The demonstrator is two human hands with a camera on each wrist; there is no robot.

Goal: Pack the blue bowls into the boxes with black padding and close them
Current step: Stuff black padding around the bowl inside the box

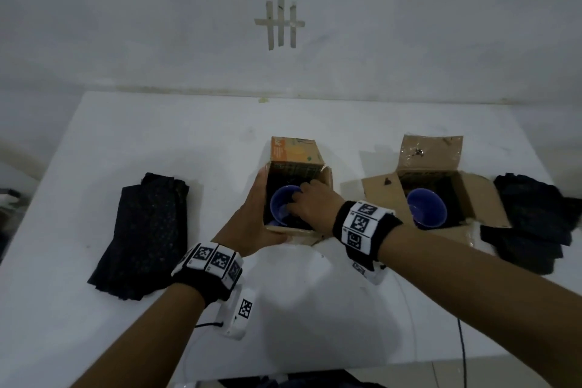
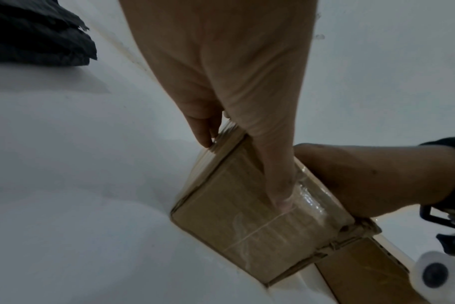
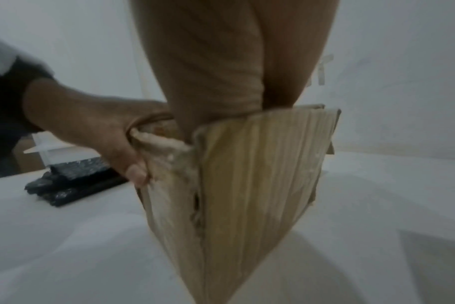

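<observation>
1. Left hand (image 1: pixel 252 214): grip curled round the near-left corner of the centre box (image 1: pixel 296 195).
2. Right hand (image 1: pixel 310 203): reaching inside that box, over its blue bowl (image 1: pixel 282 201); grip state cannot be told.
3. Second blue bowl (image 1: pixel 426 208): in the open right box (image 1: pixel 441 186).
4. Black padding (image 1: pixel 145 230): on the worktop (image 1: pixel 315 309), left.

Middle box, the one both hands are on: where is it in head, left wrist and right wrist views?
Head: middle box at centre of the table, flaps open, left hand on its left wall, right hand reaching inside.
Left wrist: lower centre, taped side facing the camera.
Right wrist: centre, lower half, corner toward the camera.
Shared landmark: left padding stack.
</observation>
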